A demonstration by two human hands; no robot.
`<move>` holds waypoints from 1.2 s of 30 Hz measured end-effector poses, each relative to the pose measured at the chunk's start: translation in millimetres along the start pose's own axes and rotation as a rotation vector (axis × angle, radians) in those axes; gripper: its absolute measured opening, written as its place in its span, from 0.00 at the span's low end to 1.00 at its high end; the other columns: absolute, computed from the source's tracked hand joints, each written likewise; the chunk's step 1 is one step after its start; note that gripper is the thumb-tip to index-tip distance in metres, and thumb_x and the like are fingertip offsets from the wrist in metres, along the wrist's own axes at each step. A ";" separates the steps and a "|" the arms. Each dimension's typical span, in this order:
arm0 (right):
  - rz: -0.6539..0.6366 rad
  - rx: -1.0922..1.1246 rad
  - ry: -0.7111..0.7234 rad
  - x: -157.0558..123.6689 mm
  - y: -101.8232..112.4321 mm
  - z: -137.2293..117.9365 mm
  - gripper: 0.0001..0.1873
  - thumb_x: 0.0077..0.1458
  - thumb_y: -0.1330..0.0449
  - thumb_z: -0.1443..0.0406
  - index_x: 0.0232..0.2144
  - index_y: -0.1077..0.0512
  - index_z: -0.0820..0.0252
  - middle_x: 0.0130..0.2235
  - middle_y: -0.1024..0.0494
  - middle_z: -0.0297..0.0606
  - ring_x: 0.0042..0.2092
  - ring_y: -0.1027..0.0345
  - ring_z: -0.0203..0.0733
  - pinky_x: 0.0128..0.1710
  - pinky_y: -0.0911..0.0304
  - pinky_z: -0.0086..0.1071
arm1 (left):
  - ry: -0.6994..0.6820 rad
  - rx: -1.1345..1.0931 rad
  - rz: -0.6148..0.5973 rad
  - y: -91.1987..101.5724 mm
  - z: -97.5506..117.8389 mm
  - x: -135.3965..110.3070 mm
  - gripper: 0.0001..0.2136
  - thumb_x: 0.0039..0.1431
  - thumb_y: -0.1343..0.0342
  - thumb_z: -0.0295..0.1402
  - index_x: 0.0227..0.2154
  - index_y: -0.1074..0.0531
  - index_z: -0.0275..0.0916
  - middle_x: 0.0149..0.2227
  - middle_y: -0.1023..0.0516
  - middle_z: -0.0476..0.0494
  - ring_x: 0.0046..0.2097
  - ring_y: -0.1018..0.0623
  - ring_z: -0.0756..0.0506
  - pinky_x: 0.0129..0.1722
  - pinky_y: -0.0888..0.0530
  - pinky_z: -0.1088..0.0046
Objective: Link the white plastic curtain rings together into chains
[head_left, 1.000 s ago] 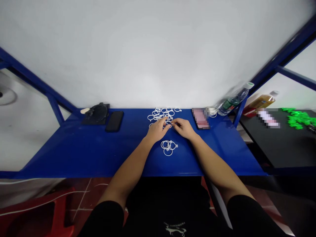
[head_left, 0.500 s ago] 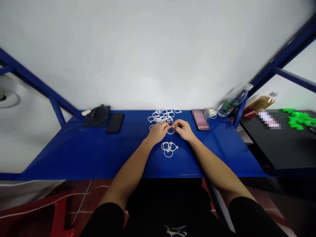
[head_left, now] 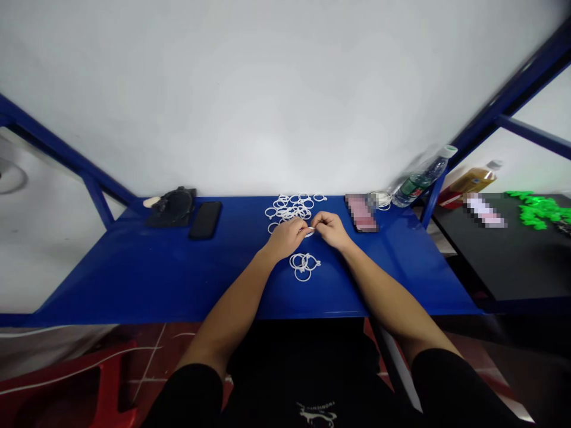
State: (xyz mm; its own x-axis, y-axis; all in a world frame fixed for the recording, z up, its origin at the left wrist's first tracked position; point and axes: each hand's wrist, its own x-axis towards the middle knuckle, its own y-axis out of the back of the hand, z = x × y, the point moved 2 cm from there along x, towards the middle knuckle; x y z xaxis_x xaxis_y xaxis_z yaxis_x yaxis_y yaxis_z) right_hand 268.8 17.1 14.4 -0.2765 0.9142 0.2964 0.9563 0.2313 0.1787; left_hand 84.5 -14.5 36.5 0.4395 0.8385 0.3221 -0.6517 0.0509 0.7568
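Between my two hands is a thin white plastic ring, pinched at the fingertips just above the blue table. My left hand is closed on its left side. From the right, my right hand grips it with thumb and forefinger; fingers partly cover the ring. Behind the hands lies a loose pile of white rings, each with a small tab. Several more white rings overlap in a small group on the table nearer to my body.
On the blue table a black phone and a dark plastic bag lie left. A pink-screened phone, a white cable and a water bottle are right. Green pieces lie on a black table beyond.
The ring in my hands has turned from hanging with its loop visible to lying nearly edge-on. The view has shifted slightly; the piles look the same.
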 end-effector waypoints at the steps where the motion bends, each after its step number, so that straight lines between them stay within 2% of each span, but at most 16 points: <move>1: -0.013 0.016 0.005 0.3 0.1 0.7 0.06 0.48 0.42 0.68 0.28 0.25 0.56 0.28 0.22 0.32 0.30 0.30 0.38 0.35 0.33 0.33 | -0.030 -0.024 0.016 1.7 -0.1 -0.6 0.09 0.73 0.48 0.36 0.37 0.26 0.40 0.43 0.21 0.43 0.46 0.22 0.45 0.49 0.25 0.66; 3: -0.033 0.055 0.013 0.4 1.1 3.4 0.12 0.51 0.41 0.66 0.38 0.22 0.55 0.35 0.18 0.35 0.36 0.25 0.41 0.39 0.29 0.35 | -0.083 -0.073 0.056 6.2 -1.5 -1.9 0.08 0.72 0.46 0.35 0.35 0.27 0.40 0.51 0.22 0.41 0.53 0.22 0.44 0.53 0.25 0.64; 5: -0.023 0.010 0.022 0.4 4.1 8.4 0.17 0.55 0.40 0.64 0.47 0.23 0.55 0.43 0.16 0.39 0.40 0.23 0.43 0.43 0.27 0.37 | -0.112 -0.113 0.084 10.9 -3.1 -3.0 0.08 0.69 0.43 0.33 0.31 0.28 0.40 0.53 0.22 0.40 0.56 0.23 0.43 0.57 0.26 0.62; 8: 0.009 -0.319 0.068 2.7 11.7 18.0 0.18 0.59 0.41 0.64 0.51 0.22 0.56 0.51 0.18 0.44 0.46 0.23 0.46 0.50 0.27 0.42 | -0.141 -0.165 0.023 13.0 -1.3 -3.6 0.10 0.66 0.40 0.33 0.27 0.28 0.40 0.47 0.19 0.43 0.51 0.20 0.45 0.56 0.25 0.62; 10: 0.029 -0.558 0.072 7.8 16.0 24.0 0.21 0.60 0.43 0.67 0.55 0.23 0.57 0.59 0.22 0.47 0.55 0.25 0.50 0.58 0.30 0.46 | -0.155 -0.168 -0.067 10.0 2.7 -3.5 0.12 0.66 0.39 0.36 0.26 0.26 0.40 0.44 0.17 0.44 0.47 0.19 0.45 0.54 0.24 0.63; 13: 0.073 -0.813 -0.067 21.4 18.1 30.1 0.30 0.62 0.45 0.68 0.66 0.31 0.62 0.71 0.37 0.52 0.64 0.31 0.59 0.63 0.33 0.51 | -0.146 -0.110 -0.121 3.3 7.2 -2.6 0.14 0.69 0.41 0.39 0.27 0.23 0.41 0.43 0.16 0.43 0.47 0.19 0.44 0.53 0.24 0.63; 15: 0.047 -0.937 -0.181 32.6 15.1 31.4 0.34 0.63 0.46 0.67 0.71 0.38 0.64 0.75 0.45 0.55 0.63 0.30 0.64 0.61 0.32 0.53 | -0.132 -0.072 -0.106 -0.4 6.9 -1.9 0.12 0.70 0.42 0.39 0.31 0.21 0.41 0.42 0.17 0.43 0.46 0.19 0.44 0.52 0.24 0.63; 17: 0.017 -1.008 -0.270 43.5 11.0 30.8 0.35 0.64 0.46 0.66 0.72 0.40 0.62 0.76 0.48 0.55 0.60 0.28 0.67 0.58 0.31 0.54 | -0.119 -0.046 -0.089 -2.6 4.1 -1.5 0.11 0.70 0.42 0.38 0.34 0.20 0.41 0.40 0.17 0.44 0.44 0.19 0.44 0.50 0.24 0.65; 20: 0.006 -1.052 -0.358 54.4 6.5 29.5 0.29 0.67 0.47 0.64 0.68 0.34 0.58 0.74 0.44 0.57 0.57 0.25 0.66 0.56 0.31 0.54 | -0.056 0.002 -0.037 -2.1 -3.2 -0.9 0.10 0.70 0.42 0.38 0.35 0.20 0.41 0.39 0.17 0.45 0.42 0.19 0.45 0.48 0.25 0.66; 23: 0.029 -1.056 -0.361 55.9 6.7 30.0 0.19 0.70 0.49 0.62 0.58 0.27 0.56 0.66 0.32 0.55 0.52 0.23 0.59 0.52 0.30 0.49 | 0.063 0.034 0.048 1.3 -12.5 0.4 0.09 0.70 0.42 0.37 0.37 0.19 0.41 0.40 0.17 0.45 0.41 0.19 0.45 0.47 0.25 0.68; 27: 0.066 -0.942 -0.319 46.0 16.5 30.6 0.12 0.70 0.46 0.60 0.48 0.25 0.57 0.55 0.28 0.49 0.47 0.25 0.51 0.50 0.31 0.43 | 0.194 -0.010 0.190 5.3 -23.7 1.9 0.09 0.71 0.43 0.37 0.43 0.19 0.42 0.44 0.16 0.44 0.42 0.18 0.45 0.47 0.25 0.68; 29: 0.058 -0.805 -0.209 36.7 19.7 25.0 0.09 0.69 0.44 0.61 0.43 0.26 0.58 0.48 0.26 0.47 0.48 0.28 0.49 0.51 0.31 0.42 | 0.223 -0.062 0.232 5.6 -26.3 2.0 0.11 0.72 0.44 0.38 0.46 0.20 0.41 0.47 0.15 0.43 0.43 0.18 0.44 0.47 0.24 0.68; 31: 0.010 -0.629 -0.027 24.0 16.6 13.7 0.07 0.67 0.41 0.60 0.39 0.27 0.57 0.43 0.26 0.43 0.46 0.31 0.48 0.49 0.31 0.40 | 0.235 -0.130 0.240 4.3 -26.2 1.6 0.13 0.72 0.45 0.40 0.51 0.22 0.41 0.47 0.15 0.43 0.42 0.17 0.44 0.47 0.24 0.68; 34: -0.077 -0.373 0.180 1.9 1.5 -6.3 0.10 0.63 0.34 0.57 0.38 0.27 0.56 0.51 0.27 0.43 0.38 0.32 0.40 0.41 0.29 0.37 | 0.206 -0.193 0.201 1.1 -22.4 1.2 0.15 0.71 0.45 0.40 0.55 0.24 0.41 0.45 0.15 0.43 0.41 0.17 0.44 0.44 0.24 0.68; 36: -0.091 -0.276 0.212 -9.0 -9.3 -14.8 0.12 0.60 0.31 0.56 0.38 0.27 0.55 0.50 0.27 0.41 0.37 0.32 0.39 0.37 0.29 0.35 | 0.167 -0.197 0.165 -0.3 -19.7 1.3 0.13 0.72 0.47 0.40 0.49 0.22 0.40 0.41 0.15 0.44 0.40 0.18 0.45 0.42 0.25 0.69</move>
State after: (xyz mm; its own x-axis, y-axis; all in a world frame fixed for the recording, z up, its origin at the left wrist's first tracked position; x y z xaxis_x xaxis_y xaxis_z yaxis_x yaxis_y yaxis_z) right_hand 261.0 1.8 23.9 -0.4002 0.7978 0.4509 0.8733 0.1830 0.4514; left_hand 73.1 -2.8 25.5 0.2207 0.9210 0.3211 -0.8203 -0.0028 0.5720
